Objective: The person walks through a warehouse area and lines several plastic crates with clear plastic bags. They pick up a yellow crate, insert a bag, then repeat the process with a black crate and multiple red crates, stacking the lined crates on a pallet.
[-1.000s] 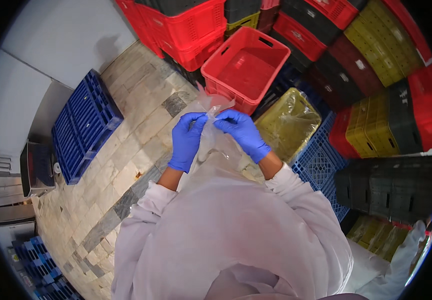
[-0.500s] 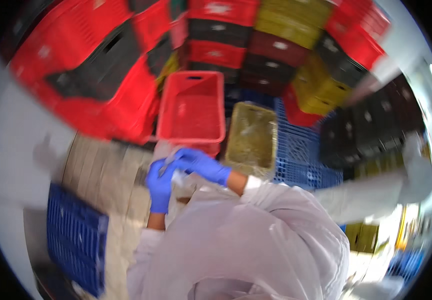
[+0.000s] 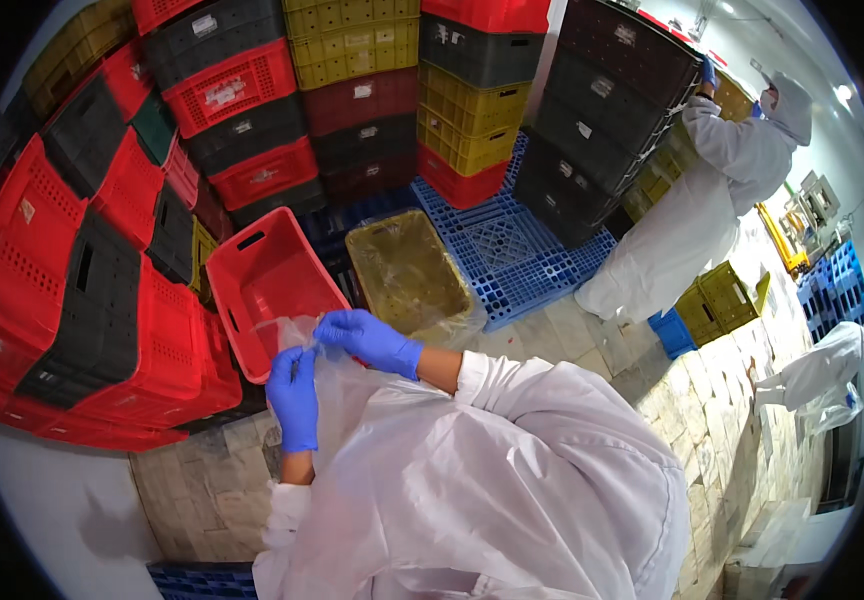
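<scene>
Both my hands wear blue gloves and pinch the top edge of a clear plastic bag (image 3: 337, 385) that hangs down in front of my white coat. My left hand (image 3: 294, 397) grips the bag's left side. My right hand (image 3: 367, 339) holds the upper right edge a little higher. Just beyond the bag sits an empty red crate (image 3: 264, 290) tilted on the floor. To its right stands a yellow crate (image 3: 407, 270) lined with clear plastic.
Tall stacks of red, black and yellow crates (image 3: 352, 90) surround the spot. A blue pallet (image 3: 512, 250) lies behind the yellow crate. A person in white (image 3: 697, 190) reaches into a black stack at the right; another white-clad figure (image 3: 817, 365) is farther right.
My head has turned, so the view swung from the tiled floor and a blue pallet to the crate stacks. Both hands stay on the bag's top edge, now slightly farther apart.
</scene>
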